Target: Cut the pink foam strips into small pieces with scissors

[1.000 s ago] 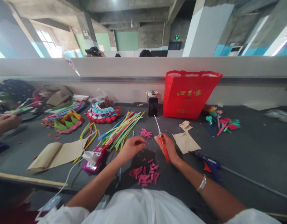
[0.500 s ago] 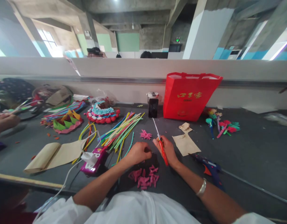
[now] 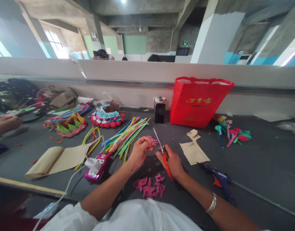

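Observation:
My right hand (image 3: 172, 162) is wrapped round a pair of scissors (image 3: 165, 157) with orange-red handles, the blades pointing up and away. My left hand (image 3: 140, 152) is closed, its fingertips pinched at the edge of a small pile of pink cut pieces (image 3: 155, 140), which it partly covers. Whether a piece sits between those fingertips is too small to tell. Nearer my body lies a larger heap of dark pink pieces (image 3: 149, 188), touched by neither hand.
Colourful pipe cleaners (image 3: 128, 133) lie left of centre. A purple power strip (image 3: 99, 165) with a white plug sits near brown paper (image 3: 68, 157). Rightward are a glue gun (image 3: 219, 179), a brown sheet (image 3: 194, 152) and a red bag (image 3: 200, 102). A phone (image 3: 159, 113) stands upright. Another person's hand (image 3: 5, 125) shows far left.
My left hand has moved forward to the small pink pile, its fingers now pinching there. The scissors stay in my right hand, slightly lower in view. The camera view has shifted a little.

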The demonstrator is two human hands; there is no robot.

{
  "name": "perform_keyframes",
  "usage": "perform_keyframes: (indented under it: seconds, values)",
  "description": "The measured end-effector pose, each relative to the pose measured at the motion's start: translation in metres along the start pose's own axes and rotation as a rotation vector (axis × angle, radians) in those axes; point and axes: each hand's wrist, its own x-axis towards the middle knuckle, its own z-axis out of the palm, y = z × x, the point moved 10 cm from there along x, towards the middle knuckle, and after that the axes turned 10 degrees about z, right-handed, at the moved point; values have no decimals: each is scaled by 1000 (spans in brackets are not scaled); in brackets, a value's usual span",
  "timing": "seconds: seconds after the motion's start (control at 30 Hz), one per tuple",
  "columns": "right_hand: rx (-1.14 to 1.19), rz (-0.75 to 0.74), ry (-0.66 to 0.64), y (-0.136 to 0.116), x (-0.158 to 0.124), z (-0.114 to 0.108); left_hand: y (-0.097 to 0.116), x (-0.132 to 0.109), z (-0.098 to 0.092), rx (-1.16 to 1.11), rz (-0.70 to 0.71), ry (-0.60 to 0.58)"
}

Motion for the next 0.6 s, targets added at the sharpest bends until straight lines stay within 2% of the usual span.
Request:
perform_keyframes:
  seconds: [0.13,0.23,0.37,0.6]
  values:
    - [224,11,28,-1,1,-8,-5,-4,5,80,12,-84]
    - [334,36,-12,0,3,-7,-12,-8,13,124,16,-163]
    - [379,33,-94,1,4,1,-18,-11,17,177,5,-209]
    - [431,6,-139,-1,4,2,-22,-11,18,180,-40,-225]
